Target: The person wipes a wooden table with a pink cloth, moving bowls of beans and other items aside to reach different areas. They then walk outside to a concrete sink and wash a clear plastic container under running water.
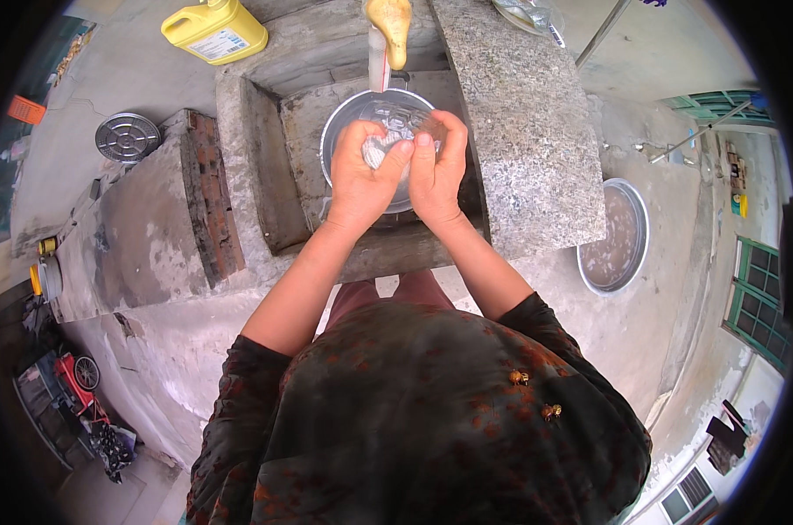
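Both hands are over a round metal basin (329, 125) set in a concrete sink (291, 197). My left hand (368, 174) is curled around a crumpled white textured cloth (375, 152). With my right hand (441, 167) I grip the side of a clear, shiny glass or plastic vessel (403, 117); its exact kind is unclear. The cloth lies against the vessel's near side, and my two thumbs nearly meet there. My fingers hide part of both things. Just beyond, a white tube (378, 62) with a red line hangs beside a yellow pear-shaped object (390, 26).
A yellow plastic jug (218, 36) stands on the sink's far left edge. To the right runs a granite slab (527, 131) with a plastic-wrapped item (526, 14) on it. A large metal tub (613, 239) of cloudy water sits lower right. Leftward are a brick-edged ledge (206, 197) and a perforated metal disc (128, 138).
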`<action>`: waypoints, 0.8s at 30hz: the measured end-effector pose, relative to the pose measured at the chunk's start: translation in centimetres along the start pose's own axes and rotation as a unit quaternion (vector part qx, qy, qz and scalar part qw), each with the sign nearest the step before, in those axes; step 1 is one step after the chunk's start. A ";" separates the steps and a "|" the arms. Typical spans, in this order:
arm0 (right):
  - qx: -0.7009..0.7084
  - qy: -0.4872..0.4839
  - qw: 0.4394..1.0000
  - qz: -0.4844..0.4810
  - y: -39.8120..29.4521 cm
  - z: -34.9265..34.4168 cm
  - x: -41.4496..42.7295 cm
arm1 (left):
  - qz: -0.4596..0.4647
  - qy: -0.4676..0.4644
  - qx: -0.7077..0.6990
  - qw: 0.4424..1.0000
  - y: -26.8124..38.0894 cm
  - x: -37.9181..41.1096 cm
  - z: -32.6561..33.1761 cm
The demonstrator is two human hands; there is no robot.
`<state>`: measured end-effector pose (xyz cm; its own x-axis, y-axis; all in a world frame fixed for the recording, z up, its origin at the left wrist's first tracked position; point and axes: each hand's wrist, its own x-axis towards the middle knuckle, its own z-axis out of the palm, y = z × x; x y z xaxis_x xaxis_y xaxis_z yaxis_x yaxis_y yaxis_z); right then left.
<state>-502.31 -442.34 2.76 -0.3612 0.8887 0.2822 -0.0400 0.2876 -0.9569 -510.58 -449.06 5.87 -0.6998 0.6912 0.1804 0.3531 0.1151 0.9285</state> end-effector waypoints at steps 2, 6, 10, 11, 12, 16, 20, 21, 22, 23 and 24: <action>-0.052 -0.003 0.995 -0.089 -0.7 -0.4 -0.2 | -0.084 0.033 -0.143 0.986 -0.5 0.2 0.2; -0.069 -0.031 0.990 -0.115 -1.2 -0.8 -1.1 | -0.228 0.080 -0.284 0.928 0.8 2.0 -0.2; 0.063 -0.114 0.991 -0.025 -3.0 -1.8 -0.6 | -0.257 0.107 -0.347 0.895 1.9 3.4 -1.8; 0.147 -0.142 0.978 0.036 -3.2 -2.1 -0.5 | -0.224 0.104 -0.373 0.894 2.1 3.4 -2.2; 0.189 -0.130 0.967 0.110 -2.7 -1.9 0.1 | -0.178 0.070 -0.329 0.925 2.0 3.4 -2.7; 0.487 -0.243 0.674 0.498 -3.5 -2.9 2.1 | -0.029 -0.023 -0.100 0.994 2.9 2.5 -3.3; 0.406 -0.145 0.714 0.551 -3.3 -2.2 2.3 | -0.007 -0.083 -0.085 0.993 1.9 1.2 -2.7; 0.393 -0.127 0.748 0.519 -2.1 -1.9 2.3 | 0.148 -0.070 0.011 0.986 1.6 0.7 -2.2; 0.380 -0.107 0.779 0.487 -0.8 -1.3 1.9 | 0.165 -0.049 0.061 0.983 2.0 0.1 -1.8; 0.365 -0.088 0.808 0.455 0.0 -1.0 1.5 | 0.182 -0.028 0.111 0.977 2.3 -0.4 -1.4; 0.314 -0.084 0.859 0.396 -1.4 -0.9 1.2 | 0.167 -0.022 0.119 0.979 2.1 -0.6 -1.5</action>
<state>-501.85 -441.33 4.53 -0.6339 0.6382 -0.4369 -0.1955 -0.6788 -0.7078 -510.36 -450.28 8.18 -0.4950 0.7482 0.4418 0.6957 0.0366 0.7174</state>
